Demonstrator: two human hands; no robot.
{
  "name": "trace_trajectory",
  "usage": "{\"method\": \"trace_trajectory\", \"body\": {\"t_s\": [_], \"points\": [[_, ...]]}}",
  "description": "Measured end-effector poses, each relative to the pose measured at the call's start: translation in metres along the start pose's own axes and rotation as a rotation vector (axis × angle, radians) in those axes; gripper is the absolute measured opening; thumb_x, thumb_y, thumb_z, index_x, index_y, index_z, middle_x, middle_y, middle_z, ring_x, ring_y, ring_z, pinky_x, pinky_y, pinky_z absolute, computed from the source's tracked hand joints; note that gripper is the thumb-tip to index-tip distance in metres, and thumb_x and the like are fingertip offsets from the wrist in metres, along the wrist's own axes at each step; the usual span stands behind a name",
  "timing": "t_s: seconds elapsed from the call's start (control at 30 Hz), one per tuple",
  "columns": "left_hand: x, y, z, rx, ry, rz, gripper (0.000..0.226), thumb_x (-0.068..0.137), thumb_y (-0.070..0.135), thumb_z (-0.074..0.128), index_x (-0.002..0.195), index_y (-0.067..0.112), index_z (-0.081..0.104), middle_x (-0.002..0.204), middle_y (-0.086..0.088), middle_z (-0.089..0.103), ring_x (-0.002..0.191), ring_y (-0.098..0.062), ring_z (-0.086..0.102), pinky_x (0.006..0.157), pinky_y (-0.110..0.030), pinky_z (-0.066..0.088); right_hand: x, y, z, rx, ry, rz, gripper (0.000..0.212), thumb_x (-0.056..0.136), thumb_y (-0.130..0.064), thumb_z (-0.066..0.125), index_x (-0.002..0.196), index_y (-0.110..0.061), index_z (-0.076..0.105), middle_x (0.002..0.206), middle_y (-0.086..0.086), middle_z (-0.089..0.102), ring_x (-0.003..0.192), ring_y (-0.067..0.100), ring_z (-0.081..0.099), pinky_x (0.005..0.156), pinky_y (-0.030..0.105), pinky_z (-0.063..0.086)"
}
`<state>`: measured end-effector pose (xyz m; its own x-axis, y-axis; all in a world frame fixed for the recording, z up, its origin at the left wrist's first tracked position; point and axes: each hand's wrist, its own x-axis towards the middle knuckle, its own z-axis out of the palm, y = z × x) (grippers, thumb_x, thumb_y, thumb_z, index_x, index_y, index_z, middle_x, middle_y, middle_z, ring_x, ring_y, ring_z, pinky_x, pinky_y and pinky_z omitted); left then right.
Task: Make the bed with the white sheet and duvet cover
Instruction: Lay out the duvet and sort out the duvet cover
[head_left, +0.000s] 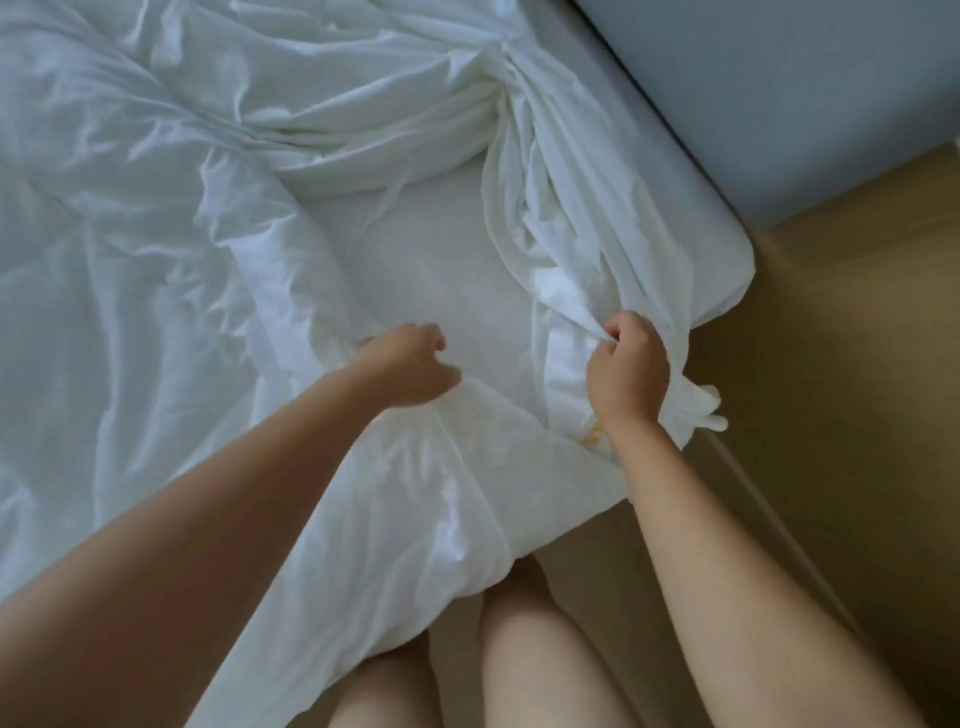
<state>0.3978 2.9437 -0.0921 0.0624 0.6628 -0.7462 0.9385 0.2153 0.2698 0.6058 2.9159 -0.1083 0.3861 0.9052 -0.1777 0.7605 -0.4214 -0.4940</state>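
Observation:
A crumpled white duvet cover lies over the left of the bed and hangs off the near edge. A flat stretch of white sheet shows in the middle. A bunched, twisted band of white fabric runs from the top centre down to the near right corner. My left hand grips a fold of the duvet cover at the near edge, fingers curled. My right hand pinches the bunched fabric near the bed's corner, and a loose end hangs below it.
The mattress corner is rounded, at the right. A grey headboard or wall rises at the top right. Tan floor runs along the right side. My bare legs stand against the bed's near edge.

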Motion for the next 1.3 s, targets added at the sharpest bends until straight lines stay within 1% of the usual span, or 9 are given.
{"method": "trace_trajectory", "body": {"t_s": [0.13, 0.27, 0.5, 0.67, 0.83, 1.0, 1.13, 1.2, 1.3], "points": [[0.003, 0.088, -0.005, -0.693, -0.063, 0.052, 0.031, 0.095, 0.041, 0.048, 0.096, 0.012, 0.060, 0.113, -0.015, 0.063, 0.104, -0.030, 0.058, 0.086, -0.037, 0.045, -0.013, 0.010, -0.043, 0.227, 0.056, -0.019, 0.023, 0.078, 0.012, 0.041, 0.071, -0.010, 0.044, 0.063, -0.004, 0.041, 0.063, 0.017, 0.040, 0.052, 0.009, 0.029], [-0.006, 0.154, -0.005, -1.218, -0.059, -0.031, 0.037, 0.092, 0.035, 0.053, 0.110, 0.003, 0.058, 0.106, -0.009, 0.061, 0.096, -0.027, 0.062, 0.079, -0.042, 0.050, -0.031, 0.007, -0.074, 0.372, -0.051, -0.155, 0.019, 0.078, -0.006, 0.038, 0.069, -0.022, 0.043, 0.059, -0.014, 0.040, 0.058, 0.000, 0.046, 0.054, 0.004, 0.035], [-0.034, 0.134, -0.022, -1.468, 0.445, -0.160, 0.023, 0.084, 0.000, 0.040, 0.065, 0.011, 0.046, 0.058, -0.004, 0.041, 0.052, -0.016, 0.041, 0.047, -0.023, 0.034, -0.056, 0.023, -0.034, 0.176, -0.320, 0.123, 0.009, 0.087, -0.008, 0.052, 0.092, -0.015, 0.053, 0.088, -0.002, 0.054, 0.083, 0.014, 0.055, 0.073, 0.023, 0.046], [-0.055, 0.082, -0.027, -1.670, 0.202, -0.237, 0.013, 0.089, 0.031, 0.060, 0.085, 0.018, 0.062, 0.076, -0.002, 0.068, 0.069, -0.020, 0.066, 0.063, -0.029, 0.054, -0.055, 0.021, -0.051, 0.433, 0.069, 0.081, 0.014, 0.074, -0.002, 0.039, 0.066, -0.013, 0.044, 0.056, -0.010, 0.040, 0.054, 0.000, 0.040, 0.051, 0.014, 0.030], [-0.100, 0.087, 0.015, -0.786, 0.059, 0.206, 0.018, 0.093, 0.021, 0.052, 0.108, 0.019, 0.060, 0.091, 0.008, 0.070, 0.089, -0.012, 0.063, 0.069, -0.020, 0.044, -0.059, 0.016, -0.094, 0.107, -0.283, 0.088, 0.026, 0.080, -0.004, 0.042, 0.082, -0.028, 0.051, 0.081, -0.010, 0.051, 0.080, 0.014, 0.055, 0.062, 0.026, 0.036], [-0.134, 0.080, 0.036, -0.066, -0.005, 0.351, 0.033, 0.099, 0.018, 0.035, 0.128, 0.003, 0.038, 0.106, -0.017, 0.061, 0.094, -0.032, 0.057, 0.068, -0.031, 0.034, -0.082, -0.030, -0.117, 0.722, -0.654, 0.190, 0.044, 0.072, -0.013, 0.050, 0.111, -0.031, 0.058, 0.112, -0.006, 0.063, 0.108, 0.009, 0.059, 0.092, 0.027, 0.048], [-0.169, 0.064, 0.032, -0.076, 0.009, 0.535, 0.031, 0.098, 0.022, 0.041, 0.122, 0.004, 0.047, 0.111, -0.015, 0.060, 0.096, -0.030, 0.058, 0.073, -0.032, 0.039, -0.089, -0.084, -0.100, 0.352, -0.809, 0.172, 0.038, 0.080, -0.029, 0.067, 0.115, -0.016, 0.061, 0.103, -0.002, 0.065, 0.093, 0.007, 0.058, 0.081, 0.024, 0.045], [-0.177, 0.046, 0.025, -0.249, -0.079, 0.551, 0.032, 0.094, 0.030, 0.050, 0.120, 0.012, 0.045, 0.102, -0.005, 0.060, 0.090, -0.022, 0.058, 0.070, -0.027, 0.041, -0.091, -0.105, -0.092, 0.249, -0.627, 0.128, 0.011, 0.085, -0.011, 0.055, 0.076, -0.005, 0.059, 0.067, 0.003, 0.053, 0.066, 0.011, 0.046, 0.058, 0.022, 0.034], [-0.176, 0.016, 0.003, -0.596, -0.076, 0.432, 0.034, 0.089, 0.031, 0.060, 0.120, 0.026, 0.049, 0.088, 0.014, 0.057, 0.077, -0.002, 0.057, 0.064, -0.009, 0.043, -0.099, -0.118, -0.098, 0.457, -0.253, 0.103, 0.034, 0.086, -0.001, 0.042, 0.057, -0.014, 0.028, 0.053, -0.004, 0.025, 0.050, 0.007, 0.024, 0.048, 0.023, 0.020]]}}
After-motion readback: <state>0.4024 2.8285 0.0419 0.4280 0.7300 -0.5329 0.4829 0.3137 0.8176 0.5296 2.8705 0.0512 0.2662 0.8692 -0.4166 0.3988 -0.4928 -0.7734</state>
